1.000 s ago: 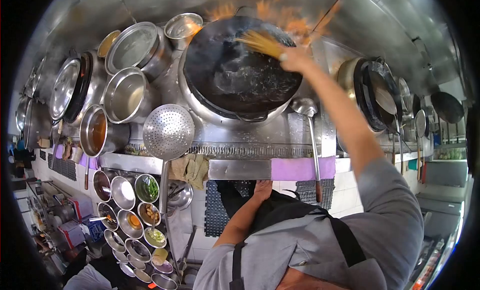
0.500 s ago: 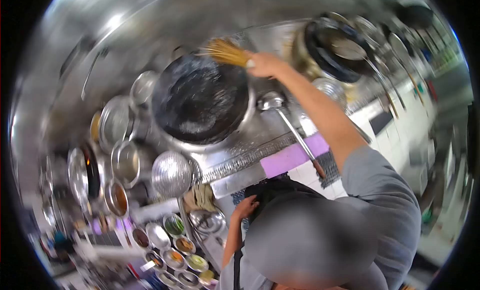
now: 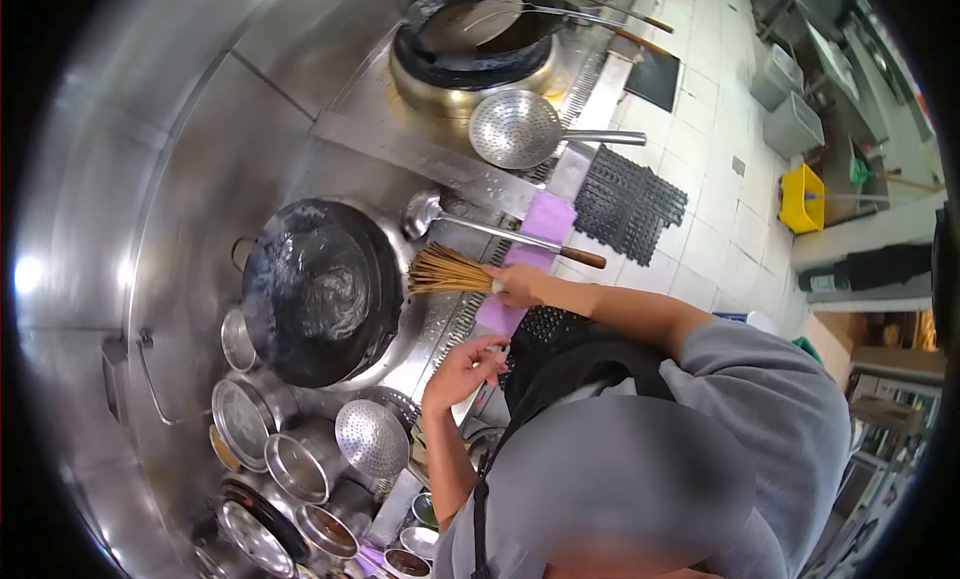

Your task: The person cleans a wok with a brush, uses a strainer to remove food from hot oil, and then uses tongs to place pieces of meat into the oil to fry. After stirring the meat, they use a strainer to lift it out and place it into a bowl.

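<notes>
My right hand (image 3: 519, 284) is closed around the handle end of a bamboo wok brush (image 3: 447, 271). The brush's splayed bristles point left, toward the black wok (image 3: 325, 294), and are held just off its near rim. Water with a swirling surface lies in the wok. My left hand (image 3: 462, 373) is near my apron, below the brush, with its fingers loosely bent and apart and nothing visible in them. Beyond the brush a ladle (image 3: 424, 215) with a wooden-ended handle rests across the stove edge and a purple cloth (image 3: 543, 217).
A second wok (image 3: 480, 29) holds a strainer at the upper stove. A perforated skimmer (image 3: 515, 129) lies beside it. Metal pots (image 3: 300, 467) and another perforated scoop (image 3: 372, 437) crowd the lower left. A tap (image 3: 147, 341) stands against the steel back wall.
My right hand has brought the brush from above the wok's far side back to its near edge. My left hand has lifted from beside my apron. The view has turned.
</notes>
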`<state>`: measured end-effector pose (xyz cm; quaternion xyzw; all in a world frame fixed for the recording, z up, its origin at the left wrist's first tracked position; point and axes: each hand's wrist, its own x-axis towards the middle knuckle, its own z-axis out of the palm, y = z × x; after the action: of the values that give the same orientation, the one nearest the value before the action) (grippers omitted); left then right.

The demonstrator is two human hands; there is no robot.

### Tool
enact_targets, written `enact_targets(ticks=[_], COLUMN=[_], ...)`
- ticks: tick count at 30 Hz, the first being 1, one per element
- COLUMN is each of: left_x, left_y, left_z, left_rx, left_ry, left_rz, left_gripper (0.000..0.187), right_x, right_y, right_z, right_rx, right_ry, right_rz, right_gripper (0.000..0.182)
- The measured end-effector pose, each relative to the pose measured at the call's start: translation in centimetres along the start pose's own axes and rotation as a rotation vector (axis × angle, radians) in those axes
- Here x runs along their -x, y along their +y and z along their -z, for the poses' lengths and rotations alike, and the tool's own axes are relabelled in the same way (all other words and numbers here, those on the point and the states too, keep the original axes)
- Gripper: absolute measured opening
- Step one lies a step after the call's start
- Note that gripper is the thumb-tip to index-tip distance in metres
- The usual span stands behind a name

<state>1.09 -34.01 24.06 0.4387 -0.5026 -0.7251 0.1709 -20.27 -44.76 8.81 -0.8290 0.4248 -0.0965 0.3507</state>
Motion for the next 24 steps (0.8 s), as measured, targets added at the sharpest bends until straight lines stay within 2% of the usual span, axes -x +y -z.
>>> enact_targets(ticks=[2,4,6,8,10,12,14,17,20,21,24], left_x=[-2.8,-6.2,-9.4,-12.8,-16.6,-20.3,-24.4,-28.5,-32.2,-33.5,-37.7], left_y=[2.5,4.0,5.7,7.0,8.4,8.5,9.0,12.6,15.9,16.3,17.3], left_z=[-1.4,-3.4,-5.6,-9.0,-12.6,-17.0,-21.1,-26.9,-29.8,-30.3,-30.6], left_rx=[-0.046,-0.09,-0.161,-0.164,-0.141,-0.099,-0.214,-0.468,-0.532,-0.539,-0.525], left_ry=[-0.025,-0.037,-0.1,-0.136,-0.178,-0.189,-0.199,-0.196,-0.407,-0.412,-0.366], left_rz=[-0.044,-0.115,-0.089,-0.096,-0.062,-0.054,-0.127,-0.261,-0.372,-0.381,-0.39], left_gripper=[0.034,0.035,0.039,0.039,0.038,0.036,0.032,0.022,0.018,0.015,0.016], right_x=[-1.0,-0.6,2.0,8.8,15.2,21.8,26.2,30.6,31.1,30.6,27.8], right_y=[1.6,3.5,6.0,5.8,7.3,12.9,18.1,23.6,26.4,28.2,30.1], right_z=[-0.4,0.7,2.8,9.9,15.6,17.8,19.9,21.7,24.7,25.0,30.3], right_rx=[-0.016,0.149,0.146,-0.028,-0.208,-0.104,-0.01,0.046,-0.014,-0.024,-0.018], right_ry=[-0.02,-0.062,-0.03,0.064,-0.141,-0.177,-0.391,-0.35,-0.263,-0.211,-0.246], right_rz=[-0.061,0.21,0.322,0.288,-0.042,-0.2,-0.438,-0.535,-0.393,-0.343,-0.335], right_gripper=[0.071,0.07,0.067,0.063,0.054,0.051,0.051,0.05,0.045,0.047,0.048])
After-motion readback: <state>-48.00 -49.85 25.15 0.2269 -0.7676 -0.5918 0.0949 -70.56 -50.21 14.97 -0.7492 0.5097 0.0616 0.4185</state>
